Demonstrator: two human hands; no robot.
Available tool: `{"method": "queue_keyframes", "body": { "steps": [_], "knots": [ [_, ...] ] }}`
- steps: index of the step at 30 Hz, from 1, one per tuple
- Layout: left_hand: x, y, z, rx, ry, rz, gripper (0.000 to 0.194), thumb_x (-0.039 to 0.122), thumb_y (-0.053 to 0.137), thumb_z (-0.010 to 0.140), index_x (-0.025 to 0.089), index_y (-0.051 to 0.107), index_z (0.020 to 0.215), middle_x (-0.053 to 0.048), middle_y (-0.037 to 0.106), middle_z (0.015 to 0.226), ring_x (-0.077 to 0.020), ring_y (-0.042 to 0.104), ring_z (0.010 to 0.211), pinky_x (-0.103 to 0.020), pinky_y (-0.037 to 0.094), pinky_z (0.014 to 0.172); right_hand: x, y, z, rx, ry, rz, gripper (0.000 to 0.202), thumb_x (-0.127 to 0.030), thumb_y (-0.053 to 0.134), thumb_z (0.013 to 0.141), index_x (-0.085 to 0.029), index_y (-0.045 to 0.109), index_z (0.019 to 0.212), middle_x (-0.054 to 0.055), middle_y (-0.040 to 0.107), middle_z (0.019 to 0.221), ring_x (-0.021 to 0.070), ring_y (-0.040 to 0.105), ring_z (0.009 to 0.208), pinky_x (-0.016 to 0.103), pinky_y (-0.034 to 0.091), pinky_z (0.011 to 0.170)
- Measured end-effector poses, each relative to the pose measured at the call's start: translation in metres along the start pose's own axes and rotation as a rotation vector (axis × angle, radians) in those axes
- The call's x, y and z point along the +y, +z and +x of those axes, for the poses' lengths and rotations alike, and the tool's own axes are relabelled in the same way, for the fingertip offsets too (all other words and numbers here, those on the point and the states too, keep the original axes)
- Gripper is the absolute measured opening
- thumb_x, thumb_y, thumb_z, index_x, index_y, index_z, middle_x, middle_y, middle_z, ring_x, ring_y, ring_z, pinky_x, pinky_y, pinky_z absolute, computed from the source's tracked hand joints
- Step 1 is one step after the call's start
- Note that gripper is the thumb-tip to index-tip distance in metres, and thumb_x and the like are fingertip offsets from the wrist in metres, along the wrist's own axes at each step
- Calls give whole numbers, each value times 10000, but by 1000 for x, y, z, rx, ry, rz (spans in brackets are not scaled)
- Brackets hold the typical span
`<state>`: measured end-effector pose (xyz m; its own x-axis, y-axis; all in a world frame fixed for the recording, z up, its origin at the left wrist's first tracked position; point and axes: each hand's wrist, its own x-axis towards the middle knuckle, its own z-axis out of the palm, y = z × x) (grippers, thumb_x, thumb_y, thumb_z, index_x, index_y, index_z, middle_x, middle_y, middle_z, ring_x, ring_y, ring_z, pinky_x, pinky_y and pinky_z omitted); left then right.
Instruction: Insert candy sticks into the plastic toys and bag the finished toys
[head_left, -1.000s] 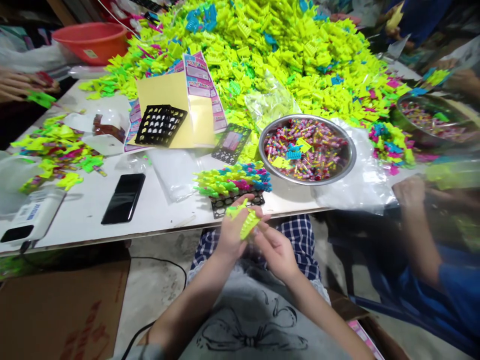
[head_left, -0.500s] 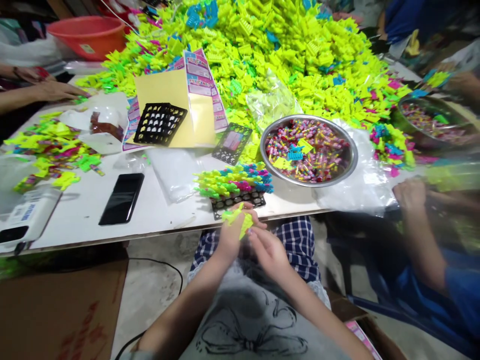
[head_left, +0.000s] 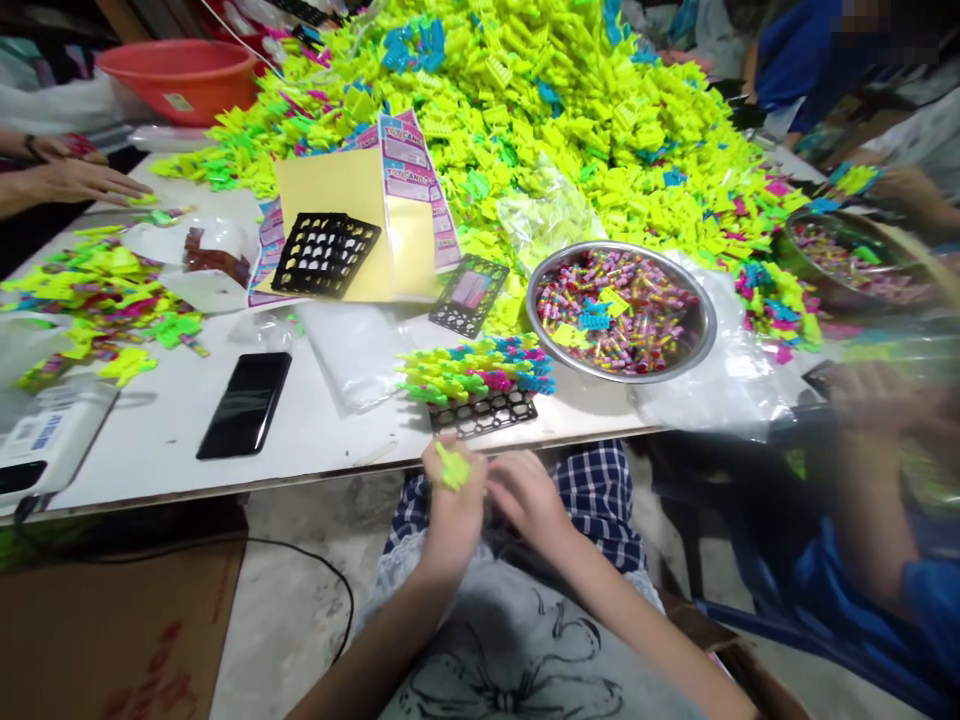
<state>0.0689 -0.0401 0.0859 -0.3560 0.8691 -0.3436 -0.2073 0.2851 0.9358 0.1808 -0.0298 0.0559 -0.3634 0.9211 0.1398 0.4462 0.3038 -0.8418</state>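
Observation:
Over my lap, at the table's front edge, my left hand (head_left: 456,500) is closed around a neon-yellow plastic toy piece (head_left: 453,466), part of which shows above the fingers. Close beside it, my right hand (head_left: 531,497) has its fingers bent in toward the left hand; what they grip, if anything, is hidden. Just beyond the hands stands a black perforated rack (head_left: 487,413). Rows of yellow, green, pink and blue toy pieces (head_left: 476,370) stick up from its far part. To the right, a steel bowl (head_left: 711,330) holds small wrapped candies (head_left: 652,310) and a few loose toy pieces.
A huge heap of neon-yellow pieces (head_left: 555,110) covers the back. Black racks (head_left: 324,255) lie on yellow card (head_left: 330,180) near printed sheets (head_left: 411,165). At left are a phone (head_left: 244,405), a smaller pile (head_left: 97,290) and a co-worker's hand (head_left: 82,183). Another co-worker's blurred arm (head_left: 874,470) is at right.
My hands have come down slightly toward my lap. My left hand has turned, so less of the yellow piece shows. My right fingers have curled in more. The view has shifted a little.

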Motion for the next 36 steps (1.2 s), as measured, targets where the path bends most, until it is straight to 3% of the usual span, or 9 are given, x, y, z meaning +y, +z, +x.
{"method": "queue_keyframes", "body": {
  "steps": [4, 7, 10, 13, 15, 17, 21, 26, 36],
  "knots": [
    [-4, 6, -2, 86, -32, 9, 398, 417, 490, 780, 271, 266, 1074, -23, 455, 996, -142, 495, 894, -232, 403, 768, 2, 14, -4, 104, 36, 28, 63, -218, 577, 774, -190, 597, 828, 53, 622, 842, 188, 543, 834, 309, 434, 762],
    [-6, 10, -4, 17, -3, 28, 433, 449, 458, 797, 257, 242, 1118, -55, 439, 1057, -165, 483, 966, -264, 389, 839, 3, 21, -5, 188, 48, 47, 75, -230, 554, 790, -190, 615, 807, 52, 634, 824, 183, 560, 813, 305, 444, 753],
    [-15, 3, 2, -58, 273, 156, 660, 474, 506, 759, 229, 156, 1261, -103, 374, 1185, -202, 421, 1091, -328, 336, 940, 12, 21, 2, 292, 40, 62, 120, -238, 520, 816, -201, 634, 828, 40, 644, 818, 174, 574, 793, 292, 451, 732],
    [-37, -18, 18, 63, 607, 410, 875, 451, 594, 676, 182, 83, 1333, -148, 323, 1267, -255, 358, 1163, -411, 282, 987, 31, 17, 15, 490, 79, -7, 116, -242, 538, 810, -188, 640, 804, 39, 632, 760, 171, 569, 735, 289, 451, 687],
    [-57, -35, 30, 198, 705, 685, 807, 375, 597, 682, 166, 163, 1329, -157, 361, 1267, -282, 319, 1203, -458, 220, 1010, 46, 16, 24, 590, 55, -84, 119, -254, 553, 806, -180, 643, 780, 32, 611, 686, 170, 549, 681, 298, 442, 662],
    [-76, -51, 41, 243, 760, 923, 737, 324, 574, 706, 147, 214, 1325, -168, 392, 1273, -296, 280, 1242, -476, 186, 1018, 59, 18, 33, 653, -5, -156, 129, -262, 559, 807, -177, 650, 774, 28, 592, 637, 170, 528, 650, 306, 434, 647],
    [-108, -68, 54, 137, 755, 1212, 590, 278, 516, 749, 159, 331, 1296, -138, 430, 1308, -310, 255, 1270, -506, 132, 1023, 74, 26, 47, 732, -72, -268, 140, -260, 557, 818, -163, 656, 820, 32, 579, 616, 168, 515, 641, 308, 426, 644],
    [-134, -72, 66, 253, 773, 1302, 392, 213, 458, 784, 226, 518, 1171, -83, 557, 1202, -279, 413, 1161, -504, 141, 1008, 80, 33, 56, 707, -58, -421, 195, -272, 514, 848, -155, 648, 768, 29, 554, 567, 161, 491, 604, 296, 404, 615],
    [-144, -76, 72, 251, 739, 1308, 372, 171, 436, 775, 242, 576, 1112, -76, 584, 1162, -282, 454, 1101, -525, 140, 992, 87, 35, 55, 671, -53, -539, 271, -277, 499, 864, -167, 602, 639, 22, 563, 536, 152, 474, 597, 297, 301, 602]
  ]
}}
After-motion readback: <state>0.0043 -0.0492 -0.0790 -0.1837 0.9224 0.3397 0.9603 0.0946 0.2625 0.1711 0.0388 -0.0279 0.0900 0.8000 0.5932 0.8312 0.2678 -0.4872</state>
